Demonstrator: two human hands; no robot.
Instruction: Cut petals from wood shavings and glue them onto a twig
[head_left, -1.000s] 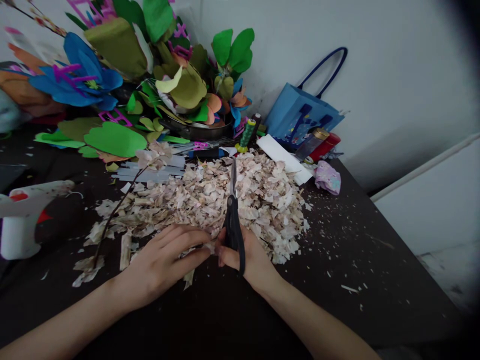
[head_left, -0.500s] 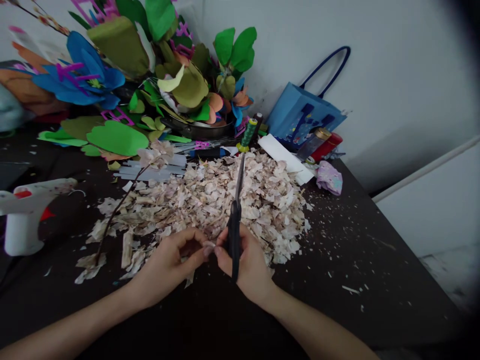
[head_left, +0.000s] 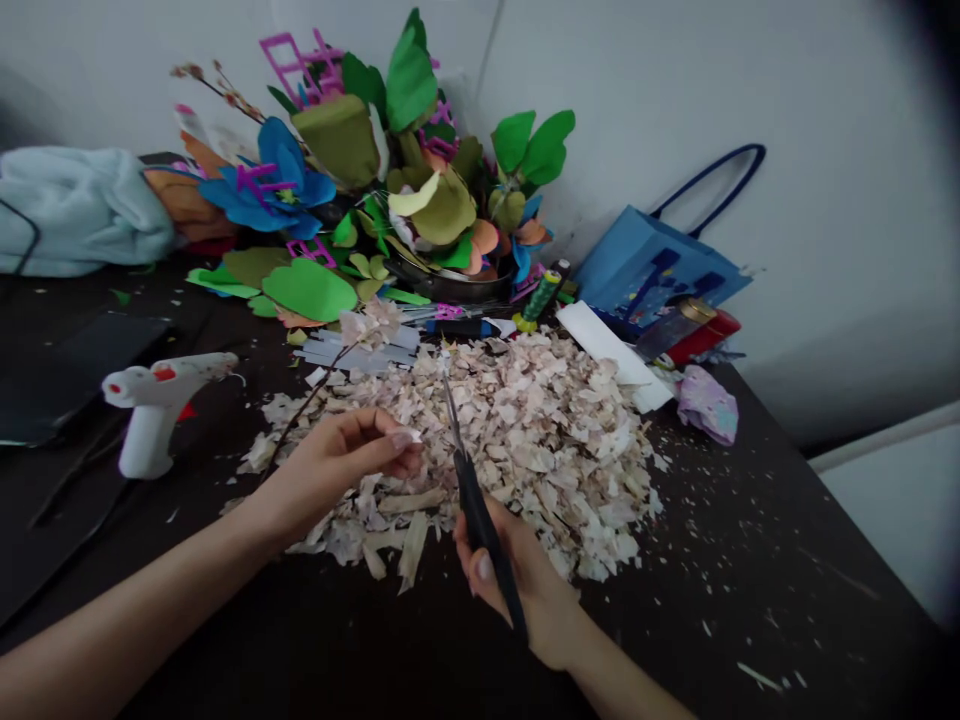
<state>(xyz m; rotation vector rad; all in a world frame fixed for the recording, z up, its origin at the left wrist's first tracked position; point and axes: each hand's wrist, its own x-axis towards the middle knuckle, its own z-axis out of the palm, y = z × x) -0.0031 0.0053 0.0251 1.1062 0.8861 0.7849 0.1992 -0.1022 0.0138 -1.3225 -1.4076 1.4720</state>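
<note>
My left hand (head_left: pixel 341 465) is over the near left part of a heap of dry, pale petal-like scraps (head_left: pixel 517 400). Its thumb and fingers pinch a small whitish scrap (head_left: pixel 415 437), mostly covered by the fingertips. Black-handled scissors (head_left: pixel 472 495) are in my right hand (head_left: pixel 525 570), close to the front of the heap. Their blades point away from me and look nearly closed, apart from the left hand. A brown twig with pale petals (head_left: pixel 371 322) at its tip leans at the heap's left side.
A white glue gun (head_left: pixel 154 420) stands at left near a dark flat case (head_left: pixel 82 370). Colourful cloth flowers (head_left: pixel 420 205) fill a pan (head_left: pixel 457 288) at the back. Right of them are green thread (head_left: pixel 538 300), a white strip (head_left: pixel 611 350) and a blue bag (head_left: pixel 637 265).
My hands, earlier meeting at the small scrap, have parted. The right hand has drawn back with the scissors, now tilted left. The view has turned left, showing more of the table there.
</note>
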